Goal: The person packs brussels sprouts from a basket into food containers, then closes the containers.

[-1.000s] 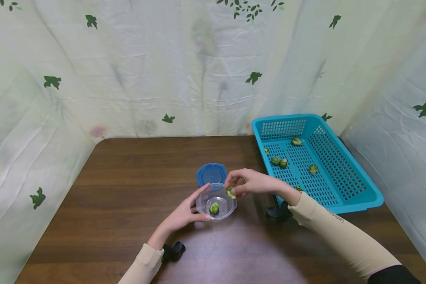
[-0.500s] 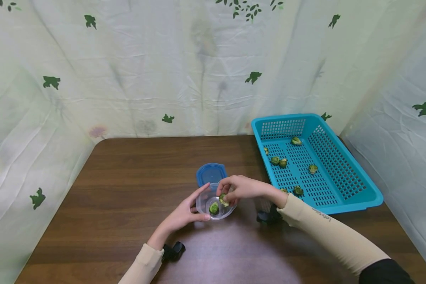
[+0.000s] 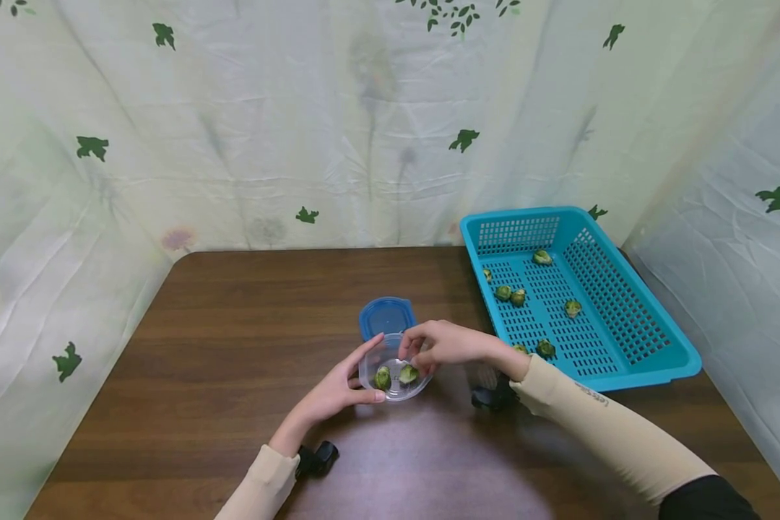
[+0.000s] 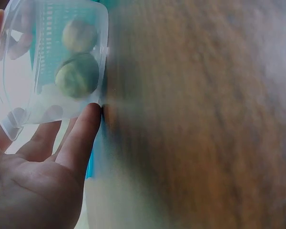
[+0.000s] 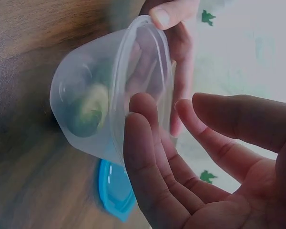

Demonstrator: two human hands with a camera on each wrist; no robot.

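Observation:
A small clear plastic container (image 3: 388,352) stands on the table with two Brussels sprouts inside, one on the left (image 3: 382,378) and one on the right (image 3: 408,373). My left hand (image 3: 334,393) holds the container from its left side, thumb at the near rim and fingers round the far side. Over the right part of its mouth hovers my right hand (image 3: 448,342), fingers loosely bent with nothing between them. In the left wrist view both sprouts, the nearer one (image 4: 77,76) and the farther one (image 4: 79,36), show through the clear wall.
A blue lid (image 3: 387,316) lies just behind the container. At the right stands a turquoise slotted basket (image 3: 679,361) with several more Brussels sprouts, one of them (image 3: 546,349) near its front left. A patterned curtain (image 3: 247,130) hangs behind the table (image 3: 234,318).
My right hand has moved left from the container's edge to over its mouth and let go of a Brussels sprout. The first sprout has shifted left inside. My left hand has kept its hold.

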